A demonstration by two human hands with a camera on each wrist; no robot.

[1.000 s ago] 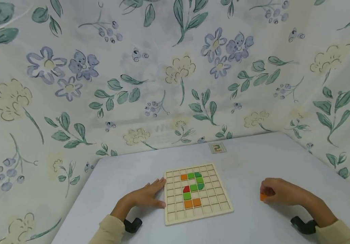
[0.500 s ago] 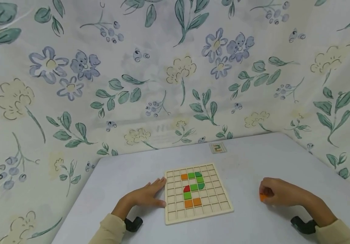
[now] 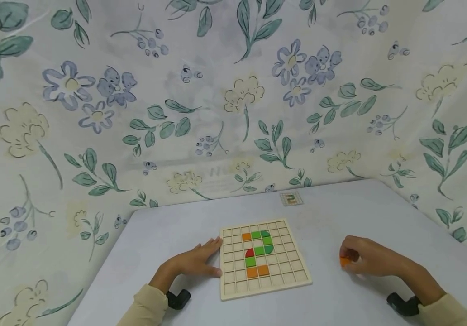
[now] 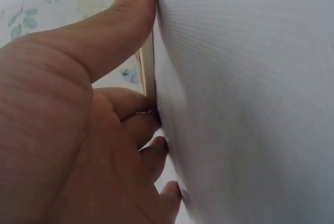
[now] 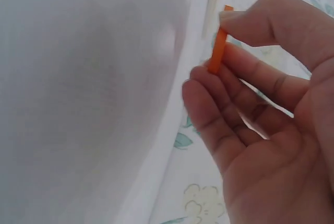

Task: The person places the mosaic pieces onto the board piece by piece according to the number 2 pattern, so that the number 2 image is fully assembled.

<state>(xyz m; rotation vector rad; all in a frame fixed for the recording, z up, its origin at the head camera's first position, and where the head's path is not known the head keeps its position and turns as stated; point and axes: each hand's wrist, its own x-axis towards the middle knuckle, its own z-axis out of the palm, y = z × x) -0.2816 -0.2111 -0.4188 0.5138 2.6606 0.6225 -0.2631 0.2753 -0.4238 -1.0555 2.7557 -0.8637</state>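
A pale wooden grid board (image 3: pixel 288 267) lies on the white table, with orange, green and red tiles set in some of its squares. My left hand (image 3: pixel 194 262) rests at the board's left edge, fingers spread, the thumb and index tip touching the rim; the left wrist view shows the fingertips (image 4: pixel 156 156) down on the table. To the right of the board, my right hand (image 3: pixel 368 256) pinches a thin orange tile (image 5: pixel 219 49) between thumb and fingers. In the head view most of that tile is covered by the fingers.
A small card (image 3: pixel 291 198) printed with a coloured grid figure lies near the back edge of the table (image 3: pixel 168 235). Behind and beside the table hangs a floral cloth (image 3: pixel 201 90). Dark wrist mounts sit under both forearms.
My right hand has moved slightly left, towards the board, and lifted a little with the orange tile. My left hand and the board stay put; the head view has shifted slightly.
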